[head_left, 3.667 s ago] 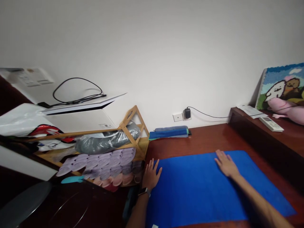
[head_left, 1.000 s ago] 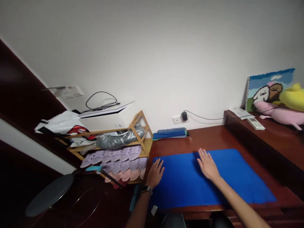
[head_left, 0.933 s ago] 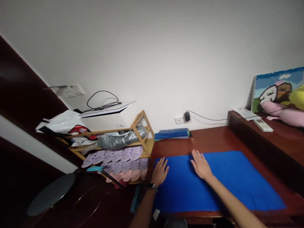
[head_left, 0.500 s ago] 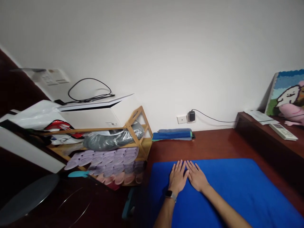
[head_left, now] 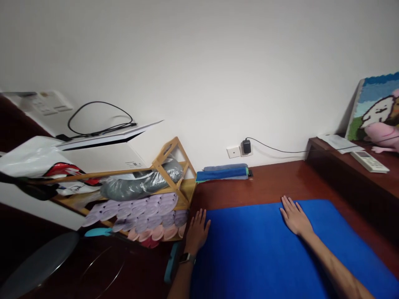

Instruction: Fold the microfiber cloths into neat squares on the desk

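Observation:
A bright blue cloth (head_left: 249, 241) lies spread over the reddish-brown wooden table (head_left: 274, 182), nearly smooth. My left hand (head_left: 197, 233), with a watch (head_left: 187, 258) on its wrist, is at the cloth's left edge with fingers stretched out. Flat on the cloth near its far edge rests my right hand (head_left: 295, 218), its fingertips reaching to that edge. Both hands are open and hold nothing.
A wooden rack (head_left: 170, 162) with several lilac and pink slippers (head_left: 149, 211) stands left, a white box (head_left: 106, 155) on top. Folded blue cloths (head_left: 222, 173) lie by the wall near a black plug (head_left: 246, 146). A remote (head_left: 369, 161) and pink plush toy (head_left: 382, 135) sit on the right ledge.
My hands have moved apart from the middle of the cloth: the left to its left edge, the right toward the right along the far edge. The view has shifted slightly.

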